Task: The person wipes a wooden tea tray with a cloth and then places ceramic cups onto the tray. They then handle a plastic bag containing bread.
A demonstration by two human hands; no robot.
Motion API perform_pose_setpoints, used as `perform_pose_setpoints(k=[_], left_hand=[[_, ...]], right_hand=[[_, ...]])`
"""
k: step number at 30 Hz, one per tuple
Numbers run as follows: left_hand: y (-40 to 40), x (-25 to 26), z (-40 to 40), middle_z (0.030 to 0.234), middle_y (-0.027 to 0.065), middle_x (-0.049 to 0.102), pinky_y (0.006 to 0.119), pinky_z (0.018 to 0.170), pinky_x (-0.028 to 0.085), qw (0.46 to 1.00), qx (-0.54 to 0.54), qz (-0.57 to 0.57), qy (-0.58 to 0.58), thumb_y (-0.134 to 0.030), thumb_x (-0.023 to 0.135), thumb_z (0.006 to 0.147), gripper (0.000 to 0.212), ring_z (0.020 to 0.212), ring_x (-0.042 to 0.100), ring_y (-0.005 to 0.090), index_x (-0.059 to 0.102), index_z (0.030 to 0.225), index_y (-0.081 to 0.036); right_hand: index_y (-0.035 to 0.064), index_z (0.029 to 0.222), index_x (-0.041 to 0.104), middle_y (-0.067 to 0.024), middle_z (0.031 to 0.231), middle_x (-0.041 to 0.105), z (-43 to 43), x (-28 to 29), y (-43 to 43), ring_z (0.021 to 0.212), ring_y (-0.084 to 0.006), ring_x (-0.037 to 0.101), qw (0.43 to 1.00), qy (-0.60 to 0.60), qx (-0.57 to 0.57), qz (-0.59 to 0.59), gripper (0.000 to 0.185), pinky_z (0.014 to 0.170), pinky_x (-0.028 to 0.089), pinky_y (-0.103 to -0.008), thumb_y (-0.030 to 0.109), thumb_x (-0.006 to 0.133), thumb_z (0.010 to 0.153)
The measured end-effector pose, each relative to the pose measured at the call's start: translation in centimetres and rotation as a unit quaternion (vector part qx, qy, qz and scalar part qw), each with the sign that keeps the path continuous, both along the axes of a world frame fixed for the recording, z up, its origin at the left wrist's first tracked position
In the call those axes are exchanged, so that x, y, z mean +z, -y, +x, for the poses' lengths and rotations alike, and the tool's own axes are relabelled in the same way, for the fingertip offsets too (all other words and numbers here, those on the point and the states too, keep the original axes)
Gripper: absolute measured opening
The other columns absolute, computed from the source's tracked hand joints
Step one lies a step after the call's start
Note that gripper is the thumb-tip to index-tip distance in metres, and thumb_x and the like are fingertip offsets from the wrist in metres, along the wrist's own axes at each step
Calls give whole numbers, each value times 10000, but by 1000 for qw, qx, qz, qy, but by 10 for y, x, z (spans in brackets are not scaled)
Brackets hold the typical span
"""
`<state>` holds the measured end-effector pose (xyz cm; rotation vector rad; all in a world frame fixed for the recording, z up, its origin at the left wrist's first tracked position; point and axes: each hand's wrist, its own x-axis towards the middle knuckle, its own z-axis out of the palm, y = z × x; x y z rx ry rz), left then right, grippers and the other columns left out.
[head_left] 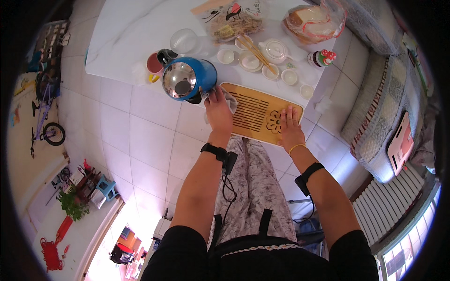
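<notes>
A bamboo tea tray with a slotted top and a white rim (248, 111) lies at the table's near edge. My left hand (218, 107) is shut on a crumpled greyish cloth (231, 100) at the tray's left end, close beside a blue electric kettle with a shiny lid (207, 74). My right hand (291, 126) rests on the tray's right end, fingers spread over the wood near a flower-shaped cutout. Behind the tray stand a white lidded teapot (275, 50), a white lidded bowl (250, 61) and several small white cups (289, 77). Wooden chopsticks (259, 55) lie across them.
On the white table (119, 42) are a pink mug with a yellow handle (154, 64), a clear glass (184, 41), a bag of dried food (232, 24), bagged bread (313, 21) and a jar with a mushroom-decorated lid (321, 58). A covered sofa (372, 116) stands at the right.
</notes>
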<state>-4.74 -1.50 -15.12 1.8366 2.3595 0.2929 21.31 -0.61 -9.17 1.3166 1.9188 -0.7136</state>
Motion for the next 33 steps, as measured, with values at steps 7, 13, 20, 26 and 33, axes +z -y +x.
perform_pose_setpoints(k=[7,13,20,26,33], left_hand=[[-4,16,13,1393,127,556,435,971,508,996,53,-77,2,37,668,801,716,1179,545,379,463,1473,-101],[-7,35,14,1382,84,569,404,963,526,999,-53,3,-11,-24,638,834,559,1155,562,384,561,1382,-106],[-52,25,15,1247,76,623,426,955,502,996,-87,-6,-10,-65,625,834,302,1086,585,364,650,1133,-100],[-62,21,64,1047,71,649,396,894,505,976,-196,-67,-61,-111,653,798,187,1010,597,324,658,985,-99],[-69,32,79,1017,66,658,370,885,507,964,-261,-42,43,-125,659,791,174,965,605,305,675,964,-113]], right_hand=[[68,1618,9,-165,1689,-83,2,3,-3,1562,-357,15,1000,3,-8,-12,1155,1164,394,-437,306,811,821],[76,1621,12,-153,1692,-88,6,-1,-1,1562,-355,17,1000,1,-12,-8,1063,1155,407,-437,219,747,867],[87,1626,19,-136,1696,-87,2,-1,-1,1564,-347,18,1000,-14,-20,-8,962,1157,400,-445,137,662,912],[91,1628,33,-129,1698,-84,-2,9,-8,1566,-336,23,999,-5,-28,-20,944,1155,395,-457,137,654,918],[81,1620,22,-137,1697,-56,9,-16,8,1564,-339,28,998,-19,-35,40,1184,1160,399,-454,234,840,779]])
